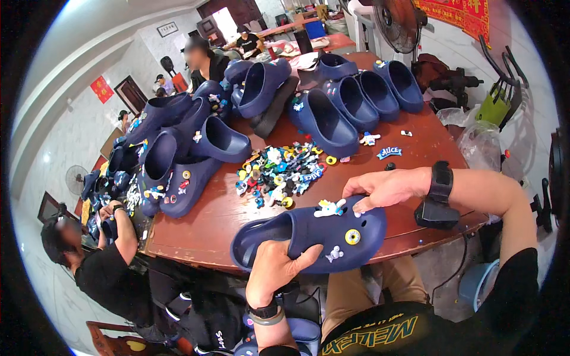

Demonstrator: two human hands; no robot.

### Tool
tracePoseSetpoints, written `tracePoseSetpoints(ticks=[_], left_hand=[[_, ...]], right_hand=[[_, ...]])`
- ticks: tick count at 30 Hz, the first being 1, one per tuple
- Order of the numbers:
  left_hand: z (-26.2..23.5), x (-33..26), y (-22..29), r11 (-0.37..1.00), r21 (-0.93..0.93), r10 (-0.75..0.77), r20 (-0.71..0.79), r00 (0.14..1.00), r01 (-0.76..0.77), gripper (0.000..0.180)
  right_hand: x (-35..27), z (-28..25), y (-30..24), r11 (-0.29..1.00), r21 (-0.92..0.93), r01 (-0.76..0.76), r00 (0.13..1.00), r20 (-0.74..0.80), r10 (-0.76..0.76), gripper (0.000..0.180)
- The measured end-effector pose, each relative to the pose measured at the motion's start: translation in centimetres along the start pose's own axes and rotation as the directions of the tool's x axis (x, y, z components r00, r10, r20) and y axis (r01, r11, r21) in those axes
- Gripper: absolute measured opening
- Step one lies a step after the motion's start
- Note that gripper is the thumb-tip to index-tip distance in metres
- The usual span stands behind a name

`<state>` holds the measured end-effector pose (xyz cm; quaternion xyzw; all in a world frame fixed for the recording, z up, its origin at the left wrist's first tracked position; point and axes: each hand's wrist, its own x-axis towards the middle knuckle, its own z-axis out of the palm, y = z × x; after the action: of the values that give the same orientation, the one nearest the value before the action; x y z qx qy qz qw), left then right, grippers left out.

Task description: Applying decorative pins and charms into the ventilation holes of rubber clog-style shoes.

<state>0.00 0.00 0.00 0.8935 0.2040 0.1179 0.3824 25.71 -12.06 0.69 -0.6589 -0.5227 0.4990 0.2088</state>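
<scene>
A dark blue clog (309, 228) is held over the table's near edge, its toe pointing right. My left hand (279, 264) grips it at the foot opening, fingers inside and thumb on the upper. Over the toe, my right hand (386, 193) is closed, its thumb and fingers pinching a small white shoe charm (357, 213) against the clog. A white figure charm (330, 207), a round yellow charm (352, 237) and a grey mouse-shaped charm (335, 254) sit on the upper. Beyond the clog lies a heap of mixed charms (276, 175).
The red-brown table (196, 237) carries several blue clogs (323, 121) at its far side. A blue banner-shaped charm (389, 152) lies apart on the right. A co-worker (101, 255) sits at the left. A fan (396, 24) and plastic bags (484, 148) are beyond the right edge.
</scene>
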Motion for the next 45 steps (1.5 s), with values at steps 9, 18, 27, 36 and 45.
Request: tracePoseSetpoints(ticks=[9,18,27,36,45], left_hand=[[0.2,0.1,-0.9,0.993,-0.119,0.003,-0.024,1.0,-0.006,0.027],[0.4,0.1,0.2,0.979,-0.16,-0.13,-0.031,0.991,0.123,0.019],[0.5,-0.1,-0.1,0.977,-0.193,-0.103,-0.028,0.994,0.096,0.015],[0.3,-0.2,-0.7,0.969,-0.233,-0.094,-0.029,0.995,0.085,0.019],[0.3,-0.1,0.0,0.97,-0.238,-0.062,-0.049,0.997,0.048,0.017]], right_hand=[[-0.8,-0.5,2.2,0.906,-0.059,0.419,0.864,-0.279,-0.418,0.027],[0.5,-5.0,9.1,0.844,-0.533,-0.057,0.308,-0.814,-0.493,0.012],[4.3,-3.2,9.4,0.509,-0.859,-0.048,0.333,-0.494,-0.803,0.016],[2.8,-5.5,8.0,0.723,-0.682,-0.108,0.477,-0.674,-0.564,0.018],[-3.0,-7.2,9.0,0.745,-0.666,0.038,0.83,-0.395,-0.395,0.013]])
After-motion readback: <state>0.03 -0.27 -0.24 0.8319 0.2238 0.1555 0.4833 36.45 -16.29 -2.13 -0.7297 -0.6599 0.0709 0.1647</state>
